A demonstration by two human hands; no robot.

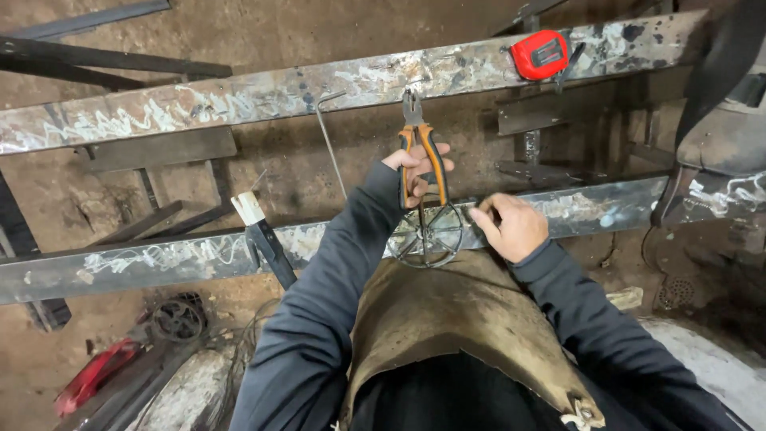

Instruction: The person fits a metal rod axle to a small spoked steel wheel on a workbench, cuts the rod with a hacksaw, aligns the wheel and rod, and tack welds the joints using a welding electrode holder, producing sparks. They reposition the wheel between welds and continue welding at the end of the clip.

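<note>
Left hand fingers wrapped round orange-handled pliers, jaws upward at centre frame; right hand fingers curled, steadying wire ring on steel bar.

Rough, paint-smeared steel beam; pliers with orange grips (probably rubbery plastic); glossy red tape measure.

Dark label on red tape measure
</note>
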